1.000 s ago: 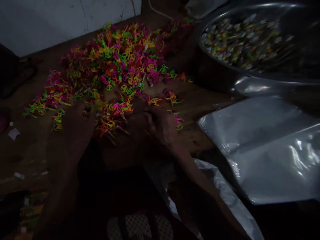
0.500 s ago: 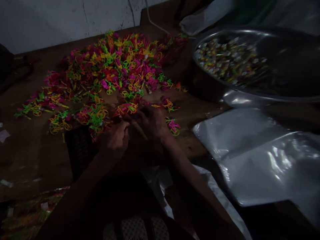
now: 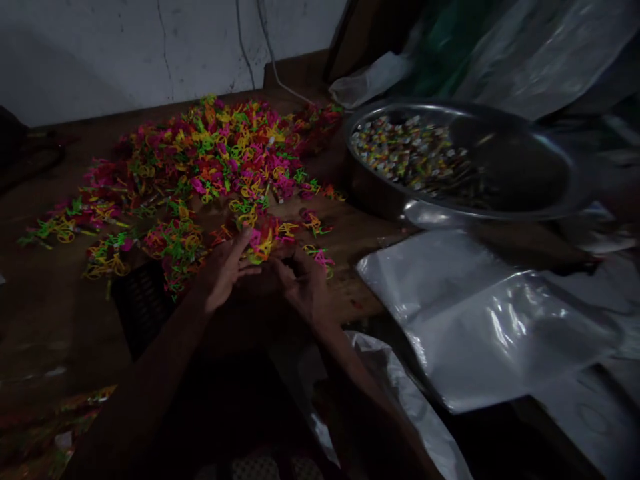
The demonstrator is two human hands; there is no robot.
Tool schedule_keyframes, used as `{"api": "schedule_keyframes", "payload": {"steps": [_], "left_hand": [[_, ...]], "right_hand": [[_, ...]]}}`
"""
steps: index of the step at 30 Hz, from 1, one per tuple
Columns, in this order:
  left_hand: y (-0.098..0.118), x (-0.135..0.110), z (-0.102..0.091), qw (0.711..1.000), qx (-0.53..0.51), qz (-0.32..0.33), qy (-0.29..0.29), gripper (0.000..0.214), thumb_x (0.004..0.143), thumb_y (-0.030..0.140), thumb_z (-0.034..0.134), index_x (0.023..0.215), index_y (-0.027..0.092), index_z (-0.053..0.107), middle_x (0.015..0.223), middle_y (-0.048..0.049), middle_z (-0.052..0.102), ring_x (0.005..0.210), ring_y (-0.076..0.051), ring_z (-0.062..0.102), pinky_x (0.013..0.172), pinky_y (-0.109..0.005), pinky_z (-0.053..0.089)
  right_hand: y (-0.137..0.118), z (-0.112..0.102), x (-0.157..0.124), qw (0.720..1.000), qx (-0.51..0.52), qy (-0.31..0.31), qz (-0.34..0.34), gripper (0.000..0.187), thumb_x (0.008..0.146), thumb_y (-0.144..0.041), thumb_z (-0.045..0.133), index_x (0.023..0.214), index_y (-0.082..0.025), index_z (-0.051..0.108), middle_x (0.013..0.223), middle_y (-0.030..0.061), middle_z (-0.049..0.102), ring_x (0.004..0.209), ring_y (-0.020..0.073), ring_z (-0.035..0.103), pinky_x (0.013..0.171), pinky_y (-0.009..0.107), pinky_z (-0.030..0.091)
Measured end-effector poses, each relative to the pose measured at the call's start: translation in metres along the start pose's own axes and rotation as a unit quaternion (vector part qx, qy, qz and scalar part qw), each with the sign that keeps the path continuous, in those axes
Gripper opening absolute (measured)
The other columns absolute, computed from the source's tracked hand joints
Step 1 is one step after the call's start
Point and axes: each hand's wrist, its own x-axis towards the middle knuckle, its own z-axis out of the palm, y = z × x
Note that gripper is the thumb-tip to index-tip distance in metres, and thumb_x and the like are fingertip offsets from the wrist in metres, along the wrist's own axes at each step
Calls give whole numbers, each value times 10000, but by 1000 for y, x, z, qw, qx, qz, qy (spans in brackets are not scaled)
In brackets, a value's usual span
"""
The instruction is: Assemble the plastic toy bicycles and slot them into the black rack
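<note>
A large heap of small bright plastic pieces, pink, yellow, green and orange with thin ring shapes, lies on the wooden table. At its near edge is my left hand, fingers stretched and apart, beside a small cluster of pieces. My right hand is just right of that cluster, with thumb and fingers drawn together. Whatever those fingers pinch is too dark to make out. Several more pieces lie just beyond the right hand.
To the right stands a wide metal basin partly filled with small white-and-yellow items. Clear plastic bags lie in front of it. A dark slotted tray sits left of my left forearm. A cracked wall closes the back.
My left hand has gone from curled to stretched fingers. A bright cluster now shows between the hands, where a thin strip was before. The view has shifted right and tilted up.
</note>
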Motion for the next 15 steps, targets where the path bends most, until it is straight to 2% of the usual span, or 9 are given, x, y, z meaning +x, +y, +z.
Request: {"api": "schedule_keyframes", "payload": {"steps": [1,3,5,7,10,13,15], "left_hand": [[-1,2,1,1000,-25,1,-1,453,703,519,835,949,163,700,959,-68,733,817,-194,713,709,-311,612],[-2,5,0,998,-50,20,37,432,580,405,926,847,153,699,858,-19,708,777,-161,694,670,-279,617],[-2,8,0,994,-69,33,83,401,559,339,935,814,146,694,796,4,694,734,-142,687,645,-263,618],[-1,10,0,992,-79,23,92,344,612,307,908,825,144,694,792,4,708,693,-139,692,628,-264,619],[1,11,3,995,-83,-15,61,200,778,288,802,851,137,692,843,-29,741,714,-156,716,648,-270,627],[4,9,4,992,-104,-57,48,190,941,307,632,934,128,696,917,-84,762,826,-192,743,730,-291,637],[5,9,2,987,-128,-84,47,286,1009,356,514,1012,131,690,956,-109,765,881,-213,751,777,-319,641]], "right_hand": [[2,-1,-1,1000,-14,-17,-6,127,891,-342,610,804,-251,626,797,16,677,774,183,631,688,297,490],[4,-6,4,998,-42,-47,-18,168,919,-349,568,797,-249,629,779,17,668,746,185,623,681,301,487],[6,-10,21,995,-86,-40,-23,213,945,-347,512,804,-244,634,764,26,663,708,189,610,681,311,480],[10,-10,53,988,-156,7,-18,208,935,-337,502,810,-234,634,766,49,668,701,206,607,675,325,468],[30,2,114,962,-266,55,-9,155,913,-273,517,867,-202,646,882,115,703,865,264,637,811,383,478],[63,21,162,945,-326,18,24,153,907,-215,518,907,-153,658,968,184,700,982,318,640,891,464,471],[83,29,178,956,-291,-23,-5,181,914,-188,493,887,-132,663,919,193,700,1023,339,640,901,502,475]]}}
